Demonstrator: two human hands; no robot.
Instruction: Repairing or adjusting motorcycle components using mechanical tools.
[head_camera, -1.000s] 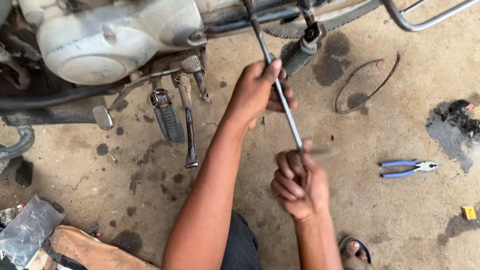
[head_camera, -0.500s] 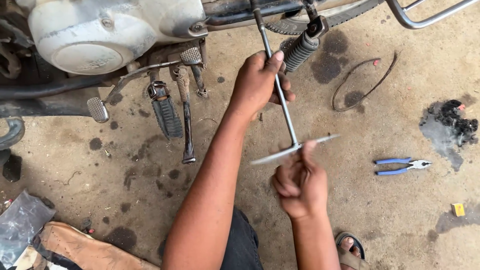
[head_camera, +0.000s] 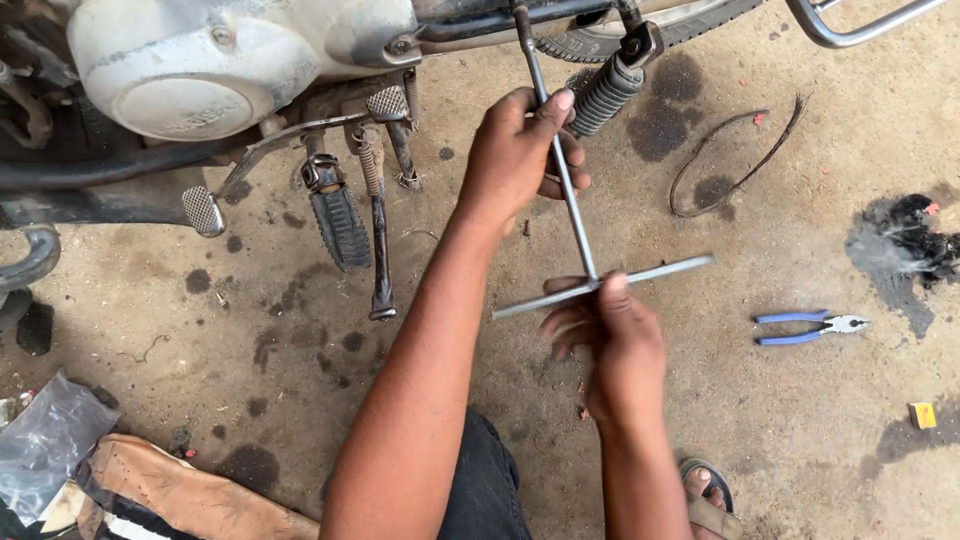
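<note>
Now the T-wrench (head_camera: 578, 240) crossbar lies nearer level; left hand (head_camera: 515, 160) fingers grip its shaft; right hand (head_camera: 610, 345) fingers hold the crossbar.

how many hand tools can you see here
2. A long steel T-handle wrench held between the left hand on its shaft and the right hand at its crossbar; blue-handled pliers lying on the concrete floor to the right. Others may be hidden.

Both hands on a T-handle wrench (head_camera: 575, 235): left hand (head_camera: 515, 155) around the shaft, right hand (head_camera: 610, 345) at the crossbar.
</note>
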